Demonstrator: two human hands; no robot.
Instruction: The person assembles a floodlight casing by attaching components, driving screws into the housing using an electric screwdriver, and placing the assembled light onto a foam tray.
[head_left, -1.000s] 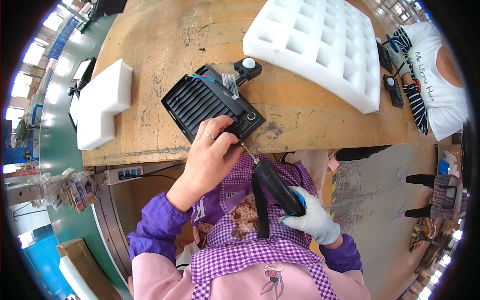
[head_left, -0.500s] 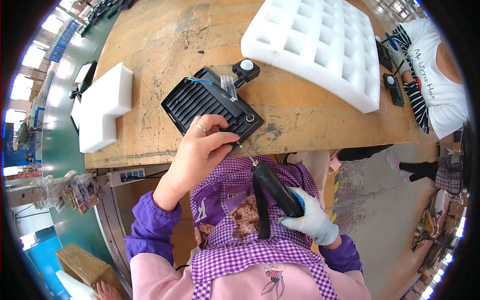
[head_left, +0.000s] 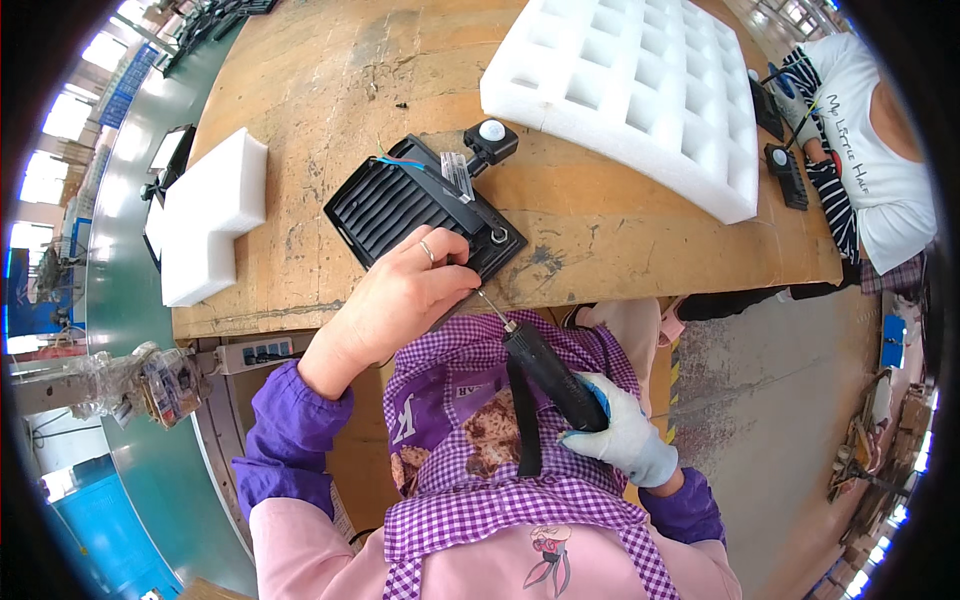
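A black floodlight (head_left: 378,212) with a finned back lies near the table's front edge. On its far side sits a motion sensor (head_left: 490,143) with a white dome; thin coloured wires (head_left: 402,161) stick out. My bare left hand (head_left: 400,300), with a ring on one finger, rests on the lamp's near edge, thumb and fingers pinched together. Whatever they hold is hidden. In my gloved right hand (head_left: 625,437) is a black electric screwdriver (head_left: 552,375), held below the table edge. Its thin bit slants up to the lamp's near corner, close to my left fingertips.
A white foam tray (head_left: 640,95) with square pockets stands at the table's far right. White foam blocks (head_left: 215,215) sit at the left edge, beside a green bench (head_left: 115,290). A person (head_left: 880,170) at the right handles other black lamps (head_left: 787,175).
My left hand has shifted slightly down, its fingers drawn closer together at the lamp's edge. The screwdriver and floodlight stay nearly in place. At lower left, a hand and carton have mostly left view.
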